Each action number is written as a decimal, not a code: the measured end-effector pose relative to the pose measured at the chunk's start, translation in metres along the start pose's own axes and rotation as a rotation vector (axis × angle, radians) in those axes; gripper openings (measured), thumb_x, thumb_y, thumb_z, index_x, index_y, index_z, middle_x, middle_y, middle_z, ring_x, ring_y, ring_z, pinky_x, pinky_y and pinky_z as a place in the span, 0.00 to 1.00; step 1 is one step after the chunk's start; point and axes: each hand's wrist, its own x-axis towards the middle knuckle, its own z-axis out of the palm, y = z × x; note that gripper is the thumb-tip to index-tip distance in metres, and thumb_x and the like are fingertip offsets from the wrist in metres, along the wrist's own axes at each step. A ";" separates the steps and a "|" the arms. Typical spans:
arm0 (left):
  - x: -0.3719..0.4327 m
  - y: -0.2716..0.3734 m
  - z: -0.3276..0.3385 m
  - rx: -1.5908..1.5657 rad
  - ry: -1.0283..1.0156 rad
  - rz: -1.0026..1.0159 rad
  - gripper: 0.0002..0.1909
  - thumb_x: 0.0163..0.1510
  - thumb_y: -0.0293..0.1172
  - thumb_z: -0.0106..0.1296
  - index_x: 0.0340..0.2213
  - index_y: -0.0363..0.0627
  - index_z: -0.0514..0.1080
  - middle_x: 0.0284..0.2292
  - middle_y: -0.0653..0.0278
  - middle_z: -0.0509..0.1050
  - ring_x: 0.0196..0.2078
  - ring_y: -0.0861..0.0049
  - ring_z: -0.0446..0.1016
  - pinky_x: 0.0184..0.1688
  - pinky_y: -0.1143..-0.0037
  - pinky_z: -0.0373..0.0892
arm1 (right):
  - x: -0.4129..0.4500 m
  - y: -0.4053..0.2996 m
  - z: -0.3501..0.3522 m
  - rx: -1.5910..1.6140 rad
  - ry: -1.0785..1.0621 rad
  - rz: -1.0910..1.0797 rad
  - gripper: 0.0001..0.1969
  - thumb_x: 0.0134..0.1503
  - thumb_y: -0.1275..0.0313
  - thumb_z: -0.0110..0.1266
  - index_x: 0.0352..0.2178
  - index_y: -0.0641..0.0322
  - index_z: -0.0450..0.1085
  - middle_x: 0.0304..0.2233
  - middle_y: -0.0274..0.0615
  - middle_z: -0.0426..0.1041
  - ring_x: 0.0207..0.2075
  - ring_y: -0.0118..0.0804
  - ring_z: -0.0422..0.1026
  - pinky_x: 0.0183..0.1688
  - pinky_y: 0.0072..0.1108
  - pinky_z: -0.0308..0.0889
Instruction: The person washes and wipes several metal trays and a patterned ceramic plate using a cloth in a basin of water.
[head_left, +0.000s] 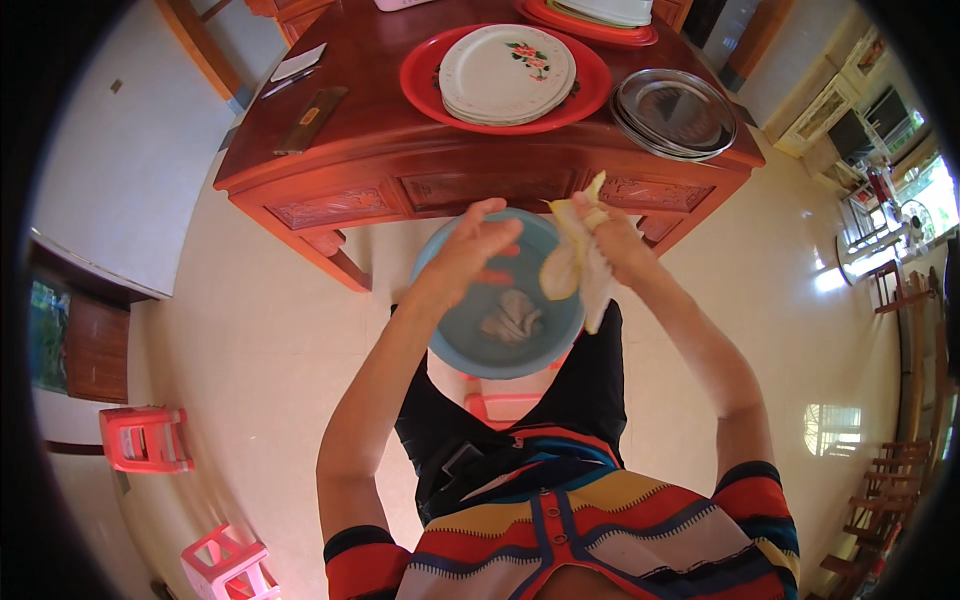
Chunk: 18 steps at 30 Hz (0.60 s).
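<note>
My right hand (616, 238) grips a pale cloth with yellow edging (566, 266), which hangs down over the right side of a blue plastic basin (501, 370). Over the basin's left part, my left hand (487, 244) is empty, its fingers apart and slightly blurred. Water fills part of the basin, and a crumpled greyish cloth (514, 319) lies in it. The basin is between my knees, above a red plastic stool (506, 407). Beyond it, on the wooden table, white floral plates (502, 75) are stacked on a red tray (420, 90).
The carved wooden table (360, 142) also bears stacked metal plates (675, 112), a wooden-looking flat block (313, 120), a pen (289, 84) and a folded white paper or cloth (300, 62). Plastic stools (146, 440) stand at the left; wooden stools (885, 495) line the right.
</note>
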 end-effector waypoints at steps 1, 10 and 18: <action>-0.002 0.001 0.009 0.093 -0.006 -0.005 0.37 0.48 0.32 0.52 0.55 0.45 0.45 0.47 0.54 0.62 0.43 0.67 0.67 0.38 0.65 0.70 | 0.000 -0.001 0.011 0.091 -0.076 0.094 0.20 0.55 0.55 0.46 0.37 0.62 0.68 0.31 0.33 0.69 0.32 0.25 0.66 0.34 0.18 0.63; -0.013 -0.017 -0.019 0.006 0.182 0.304 0.36 0.45 0.24 0.51 0.54 0.48 0.47 0.44 0.58 0.65 0.40 0.70 0.69 0.27 0.75 0.73 | 0.009 -0.044 0.068 -0.373 -0.402 -0.523 0.17 0.53 0.59 0.47 0.31 0.65 0.68 0.26 0.39 0.69 0.32 0.37 0.68 0.36 0.26 0.63; 0.032 0.089 -0.100 -0.018 0.452 0.421 0.22 0.46 0.25 0.52 0.42 0.37 0.57 0.37 0.56 0.68 0.36 0.66 0.72 0.27 0.70 0.76 | 0.092 -0.058 0.080 -1.069 0.341 -1.354 0.15 0.48 0.64 0.52 0.35 0.62 0.67 0.35 0.43 0.69 0.40 0.43 0.67 0.45 0.39 0.57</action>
